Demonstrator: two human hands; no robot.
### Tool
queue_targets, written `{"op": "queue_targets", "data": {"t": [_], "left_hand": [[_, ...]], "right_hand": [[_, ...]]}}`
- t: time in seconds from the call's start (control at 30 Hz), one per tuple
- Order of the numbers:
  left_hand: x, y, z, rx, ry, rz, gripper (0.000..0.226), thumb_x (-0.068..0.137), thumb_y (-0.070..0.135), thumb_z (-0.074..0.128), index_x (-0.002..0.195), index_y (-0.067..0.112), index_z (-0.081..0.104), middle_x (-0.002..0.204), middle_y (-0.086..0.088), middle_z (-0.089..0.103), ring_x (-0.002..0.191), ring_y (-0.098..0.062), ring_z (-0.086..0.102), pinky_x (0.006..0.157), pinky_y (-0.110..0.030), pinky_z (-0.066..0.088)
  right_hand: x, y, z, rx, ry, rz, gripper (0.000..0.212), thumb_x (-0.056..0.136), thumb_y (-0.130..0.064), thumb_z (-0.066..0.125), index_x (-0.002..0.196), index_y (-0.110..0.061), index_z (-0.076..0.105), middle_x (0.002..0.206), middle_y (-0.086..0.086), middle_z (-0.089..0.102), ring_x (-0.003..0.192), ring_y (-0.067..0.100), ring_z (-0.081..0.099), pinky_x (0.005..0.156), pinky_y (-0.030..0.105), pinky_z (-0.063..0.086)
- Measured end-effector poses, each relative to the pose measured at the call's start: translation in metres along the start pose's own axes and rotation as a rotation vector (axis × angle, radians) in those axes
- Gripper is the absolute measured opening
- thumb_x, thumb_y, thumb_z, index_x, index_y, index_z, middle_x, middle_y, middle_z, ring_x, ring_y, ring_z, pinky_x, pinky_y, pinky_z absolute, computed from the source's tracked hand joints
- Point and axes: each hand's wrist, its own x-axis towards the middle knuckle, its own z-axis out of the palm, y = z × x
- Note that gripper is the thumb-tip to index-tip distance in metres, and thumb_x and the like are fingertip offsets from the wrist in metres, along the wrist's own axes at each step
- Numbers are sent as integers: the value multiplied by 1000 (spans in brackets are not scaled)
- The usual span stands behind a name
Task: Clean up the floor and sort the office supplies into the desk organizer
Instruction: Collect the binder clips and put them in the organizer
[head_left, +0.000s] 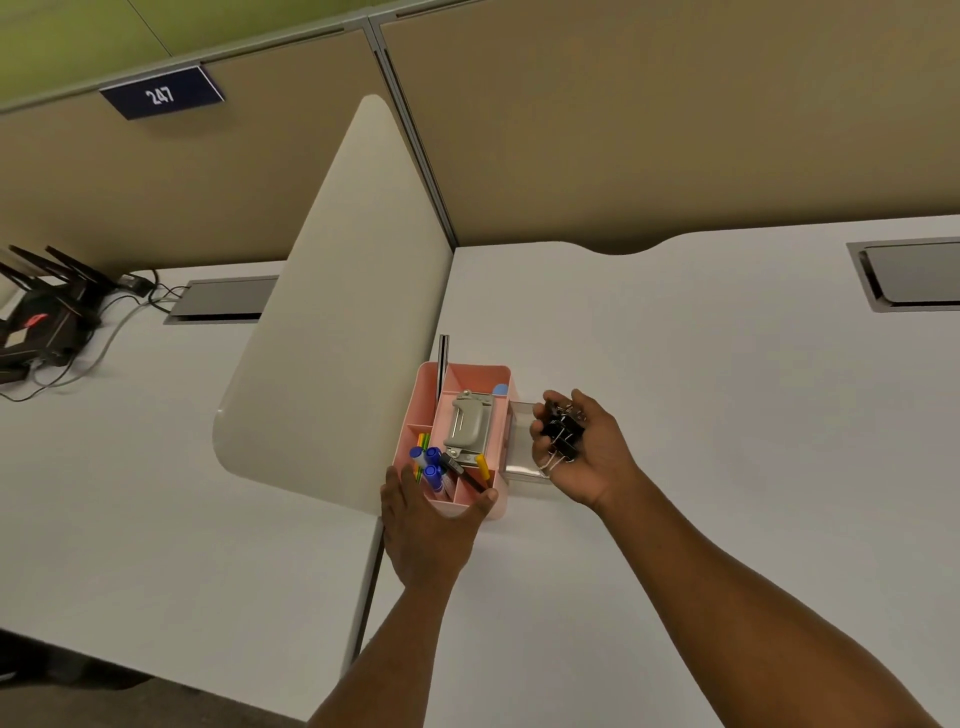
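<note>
A pink desk organizer (470, 375) stands on the white desk beside a rounded divider panel. In it lie a grey stapler (466, 427), blue-capped glue sticks (430, 465), a black marker (462, 472) and yellow and green pens. A clear drawer (519, 447) is pulled out of its right side. My left hand (423, 525) grips the organizer's near end, thumb on the right corner. My right hand (582, 449) holds a bunch of black binder clips (561, 432) in its curled fingers, just over the open drawer.
The cream divider panel (337, 312) rises just left of the organizer. A black router (41, 317) with antennas and cables sits on the neighbouring desk at far left. Two grey cable hatches (914, 273) are set into the desks. Beige partition walls stand behind.
</note>
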Motion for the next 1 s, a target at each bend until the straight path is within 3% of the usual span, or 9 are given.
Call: {"op": "queue_targets", "data": {"t": [0.1,0.17,0.33,0.47,0.57,0.63,0.8,0.87,1.0], "left_hand": [[-1,1,-1,-5,-2,-3,130,49,91,48,153,20,15,161,-5,19,148,-26,19,116,-43,27],[-2,2,-2,-6,-7,-7,130,48,91,48,153,20,15,161,-5,18,148,-26,18,116,-44,27],[-3,3,-3,-8,-10,-8,129,49,90,49,152,21,15,161,-4,17,148,-25,17,116,-42,27],[-3,3,-2,8,-19,-14,129,50,90,48,153,21,13,162,-4,13,149,-25,14,117,-42,24],[-4,3,-1,2,-15,-21,128,49,90,48,152,21,14,162,-4,14,149,-25,15,117,-42,25],[-4,3,-1,-3,-10,-26,128,49,89,49,152,21,15,162,-4,15,149,-25,15,116,-43,26],[-4,2,-2,-14,-9,-13,130,49,90,49,152,20,15,162,-5,15,149,-26,15,116,-43,25],[-4,1,-1,-21,-5,-4,130,49,91,48,152,19,15,161,-6,15,149,-26,15,116,-43,25],[-4,1,-1,-19,-10,-7,130,49,91,47,152,20,15,162,-6,15,149,-26,14,116,-43,25]], "right_hand": [[3,8,10,35,22,-69,29,97,-31,50,97,-7,66,90,14,68,80,25,63,75,34,54],[9,13,14,-15,76,-129,30,97,-33,49,100,-9,67,99,13,68,89,25,63,83,35,51],[18,22,25,-200,156,-285,32,101,-34,41,99,-14,66,95,5,67,87,19,59,67,29,45],[19,22,28,-384,150,-343,31,100,-38,42,110,-20,65,111,2,66,102,18,57,73,29,43],[19,20,28,-573,146,-363,35,101,-42,38,121,-25,61,131,0,58,121,16,48,93,30,34],[19,19,28,-698,195,-388,39,101,-44,36,127,-24,57,136,-2,55,127,15,44,98,33,29],[17,15,15,-922,486,-606,26,100,-32,42,120,-25,57,125,-7,58,108,10,52,89,28,38],[17,16,2,-940,611,-596,25,96,-24,44,117,-26,58,124,-5,59,105,12,53,89,29,42],[19,30,-21,-1073,602,-493,27,96,-24,46,120,-23,58,125,-1,59,112,17,54,95,33,45]]}}
